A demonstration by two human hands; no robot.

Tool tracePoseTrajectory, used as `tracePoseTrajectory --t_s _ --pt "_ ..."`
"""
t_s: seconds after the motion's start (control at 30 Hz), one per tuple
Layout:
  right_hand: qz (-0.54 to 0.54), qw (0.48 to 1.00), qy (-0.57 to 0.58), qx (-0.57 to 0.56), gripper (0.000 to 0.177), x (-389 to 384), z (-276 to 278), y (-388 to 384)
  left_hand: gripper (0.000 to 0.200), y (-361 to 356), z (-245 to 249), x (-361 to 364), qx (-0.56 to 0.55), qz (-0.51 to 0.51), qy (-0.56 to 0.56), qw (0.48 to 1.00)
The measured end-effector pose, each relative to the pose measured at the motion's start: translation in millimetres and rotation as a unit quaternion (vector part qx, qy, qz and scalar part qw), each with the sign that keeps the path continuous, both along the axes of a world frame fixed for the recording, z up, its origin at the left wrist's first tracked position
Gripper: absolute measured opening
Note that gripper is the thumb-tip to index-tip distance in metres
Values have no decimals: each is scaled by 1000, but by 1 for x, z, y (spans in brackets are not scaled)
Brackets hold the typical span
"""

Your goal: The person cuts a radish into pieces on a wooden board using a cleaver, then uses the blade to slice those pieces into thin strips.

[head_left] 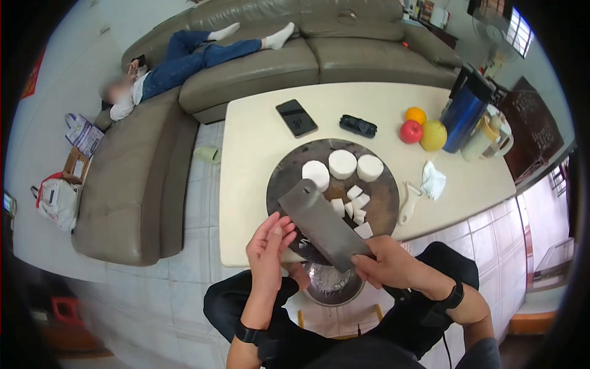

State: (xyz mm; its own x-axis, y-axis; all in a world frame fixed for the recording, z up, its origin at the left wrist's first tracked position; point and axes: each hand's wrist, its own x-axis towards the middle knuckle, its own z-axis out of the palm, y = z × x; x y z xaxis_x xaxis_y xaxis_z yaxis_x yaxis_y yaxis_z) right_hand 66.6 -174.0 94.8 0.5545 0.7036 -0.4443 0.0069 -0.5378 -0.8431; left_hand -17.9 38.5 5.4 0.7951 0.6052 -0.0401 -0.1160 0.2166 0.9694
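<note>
My right hand (pixel 387 261) is wrapped round the handle of a broad, dark cleaver (pixel 326 227), its blade tilted over the round dark chopping board (pixel 283 166). My left hand (pixel 268 243) has its fingers apart beside the board's left front edge, close to the blade, with nothing visible in it. Along the back of the board are thick white rounds (pixel 342 164) that look like peeled radish. Several smaller white chunks (pixel 358 200) lie in front of them, partly hidden by the blade. Below the table edge, between my knees, a metal bowl (pixel 335 292) holds thin pale scraps.
A peeler (pixel 408 206) and a crumpled white cloth (pixel 433 180) lie right of the board. Behind are a phone (pixel 296 118), a black folded item (pixel 358 126), fruit (pixel 434 135), a blue flask (pixel 467 111) and a pitcher (pixel 481 140). Someone lies on the sofa (pixel 252 67).
</note>
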Motion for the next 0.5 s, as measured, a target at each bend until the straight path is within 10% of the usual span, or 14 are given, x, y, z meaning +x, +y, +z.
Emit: tracePoseTrajectory --t_s 0.07,0.2,0.5 --pt "-10 990 101 94 26 2 -7 -2 40 1 3 3 -259 -105 -33 960" --pt "-60 979 163 107 22 0 -8 1 44 -7 6 8 -343 -203 -77 914" --pt "-82 979 159 102 22 3 -10 -11 27 -8 -2 11 -194 -61 8 979"
